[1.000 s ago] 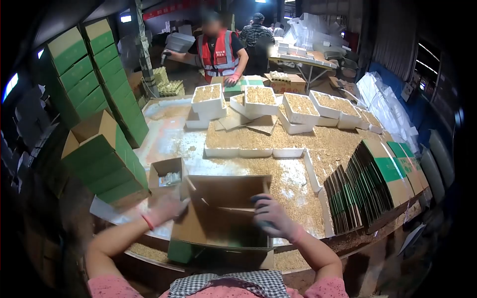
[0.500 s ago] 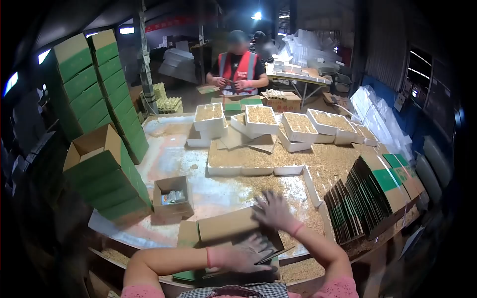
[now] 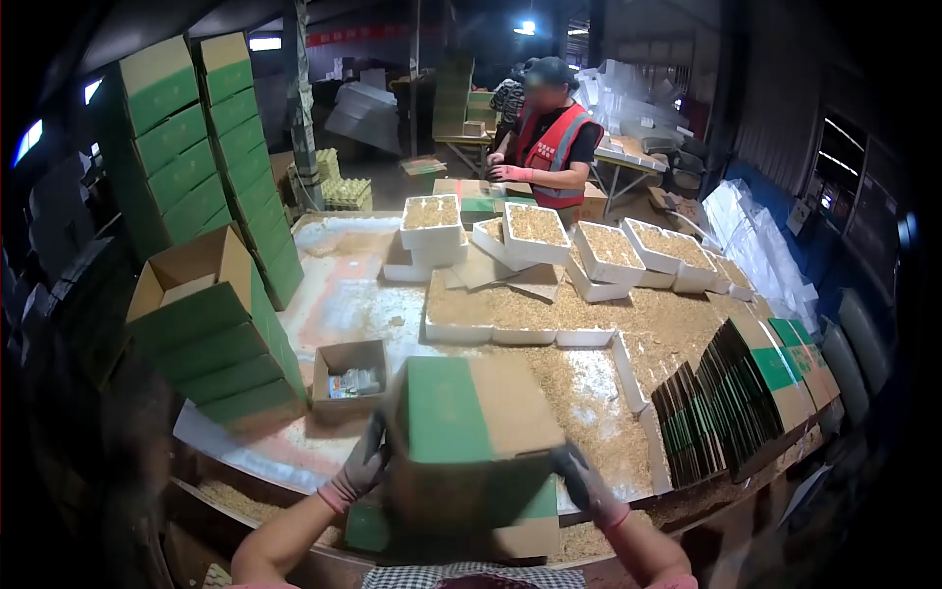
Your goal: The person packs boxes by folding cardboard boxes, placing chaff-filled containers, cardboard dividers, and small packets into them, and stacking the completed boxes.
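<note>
A green and tan cardboard box (image 3: 446,407) is held up in front of me, its broad top panel facing upward. My left hand (image 3: 358,466), gloved with a pink cuff, presses against the box's left side. On the opposite side my gloved right hand (image 3: 589,486) grips the lower right edge. The box blurs a little, and its underside is hidden. Below it, close to my apron, lies more green and tan cardboard (image 3: 368,528). A small open carton (image 3: 350,401) with clear plastic packets inside stands just beyond my left hand.
Tall stacks of green boxes (image 3: 177,147) rise at the left, with an open box (image 3: 186,280) in front. Flattened cartons (image 3: 731,393) stand at the right. White foam trays (image 3: 535,236) of brown granules occupy the far side, where a person in a red vest (image 3: 554,147) stands.
My hands have moved from the carton's flaps to its two sides. The box has been turned and raised. Across the table, the person has turned and shifted right.
</note>
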Motion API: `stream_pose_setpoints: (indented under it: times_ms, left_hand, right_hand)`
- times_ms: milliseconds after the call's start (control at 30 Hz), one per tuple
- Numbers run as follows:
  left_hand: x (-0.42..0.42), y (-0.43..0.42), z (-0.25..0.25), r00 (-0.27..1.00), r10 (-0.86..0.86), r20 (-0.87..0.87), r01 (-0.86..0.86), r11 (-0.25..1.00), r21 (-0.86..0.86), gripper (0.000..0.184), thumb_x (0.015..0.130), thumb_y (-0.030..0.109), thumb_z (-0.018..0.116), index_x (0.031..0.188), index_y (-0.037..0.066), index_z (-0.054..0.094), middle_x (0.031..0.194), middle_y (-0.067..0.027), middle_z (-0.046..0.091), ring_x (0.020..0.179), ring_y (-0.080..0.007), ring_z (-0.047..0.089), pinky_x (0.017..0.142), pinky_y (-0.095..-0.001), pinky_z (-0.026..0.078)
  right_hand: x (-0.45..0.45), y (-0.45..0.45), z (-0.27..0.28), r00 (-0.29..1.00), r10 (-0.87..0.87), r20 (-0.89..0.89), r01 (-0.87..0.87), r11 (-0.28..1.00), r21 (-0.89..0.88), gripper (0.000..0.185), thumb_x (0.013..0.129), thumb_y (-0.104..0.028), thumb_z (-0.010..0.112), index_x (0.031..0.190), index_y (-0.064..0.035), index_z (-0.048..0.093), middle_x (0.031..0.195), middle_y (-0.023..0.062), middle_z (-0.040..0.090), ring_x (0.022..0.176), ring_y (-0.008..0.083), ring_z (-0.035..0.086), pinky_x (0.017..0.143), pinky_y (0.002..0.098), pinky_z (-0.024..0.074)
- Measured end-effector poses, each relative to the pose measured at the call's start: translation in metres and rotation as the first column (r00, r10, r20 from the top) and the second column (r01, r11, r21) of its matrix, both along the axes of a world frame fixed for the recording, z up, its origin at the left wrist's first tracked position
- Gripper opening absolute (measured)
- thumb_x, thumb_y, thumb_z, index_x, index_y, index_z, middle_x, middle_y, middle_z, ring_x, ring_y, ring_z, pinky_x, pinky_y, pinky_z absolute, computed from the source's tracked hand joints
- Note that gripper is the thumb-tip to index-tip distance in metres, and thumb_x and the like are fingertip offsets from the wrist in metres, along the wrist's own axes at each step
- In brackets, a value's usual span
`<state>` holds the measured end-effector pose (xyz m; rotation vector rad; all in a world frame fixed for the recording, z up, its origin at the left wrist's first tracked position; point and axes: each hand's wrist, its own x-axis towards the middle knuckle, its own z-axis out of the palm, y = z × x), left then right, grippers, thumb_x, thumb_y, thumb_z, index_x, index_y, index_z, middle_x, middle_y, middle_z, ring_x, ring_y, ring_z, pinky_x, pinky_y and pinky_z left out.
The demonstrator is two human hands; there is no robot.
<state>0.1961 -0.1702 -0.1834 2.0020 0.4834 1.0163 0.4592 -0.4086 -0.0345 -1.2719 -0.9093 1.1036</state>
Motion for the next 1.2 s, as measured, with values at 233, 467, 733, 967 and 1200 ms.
stream_pose_setpoints:
  times_ms: [233,467,733,967,1200]
  left_hand:
    - [-0.011,-0.015,0.038,0.990,-0.061,-0.131,-0.019,0.845,-0.534,0.080,0.086,0.028,0.065,0.146,-0.002,0.022,0.144,-0.0121,0.035,0.132,-0.0172,0.031,0.110,-0.0294,0.025]
    - [-0.095,-0.011,0.065,0.993,-0.005,-0.116,-0.080,0.699,-0.710,0.085,0.076,-0.003,0.050,0.150,0.005,0.011,0.151,-0.0142,0.026,0.136,-0.0189,0.029,0.110,-0.0288,0.025]
    - [-0.108,-0.030,0.011,0.926,0.144,-0.350,-0.338,0.729,-0.595,0.071,0.086,0.016,0.062,0.143,-0.002,0.026,0.140,-0.0211,0.036,0.125,-0.0306,0.038,0.105,-0.0366,0.034]
    - [-0.095,-0.030,0.047,0.950,0.161,-0.267,-0.311,0.451,-0.836,0.070,0.088,0.021,0.062,0.143,-0.002,0.026,0.136,-0.0175,0.043,0.125,-0.0265,0.042,0.105,-0.0373,0.034]
    - [-0.083,-0.020,0.052,0.965,0.211,-0.153,-0.253,0.610,-0.751,0.064,0.088,0.021,0.061,0.140,-0.003,0.031,0.133,-0.0170,0.046,0.123,-0.0258,0.044,0.105,-0.0374,0.034]
  right_hand:
    - [-0.158,0.095,-0.070,0.176,0.355,0.918,-0.651,0.742,-0.162,0.035,0.093,-0.032,0.051,0.115,-0.0049,0.049,0.087,0.0165,0.062,0.073,0.0344,0.064,0.060,0.0433,0.0494]
    - [-0.046,0.203,-0.007,0.685,0.448,0.575,-0.630,0.761,0.157,0.037,0.092,-0.030,0.056,0.121,-0.0075,0.059,0.100,0.0123,0.069,0.090,0.0178,0.066,0.082,0.0321,0.0507]
    - [0.151,0.461,-0.317,0.357,-0.519,-0.776,0.428,0.830,-0.358,0.060,0.082,-0.064,0.053,0.089,-0.0044,0.057,0.082,0.0160,0.057,0.073,0.0307,0.054,0.066,0.0437,0.0497]
    - [0.116,0.440,-0.243,0.554,-0.350,-0.755,0.208,0.937,-0.282,0.059,0.074,-0.070,0.062,0.068,-0.0122,0.052,0.060,0.0036,0.047,0.053,0.0200,0.045,0.046,0.0299,0.0413]
    - [0.105,0.488,-0.268,0.428,-0.624,-0.654,0.547,0.755,-0.362,0.064,0.078,-0.061,0.063,0.130,-0.0282,0.046,0.126,0.0039,0.052,0.107,0.0279,0.049,0.078,0.0547,0.0430]
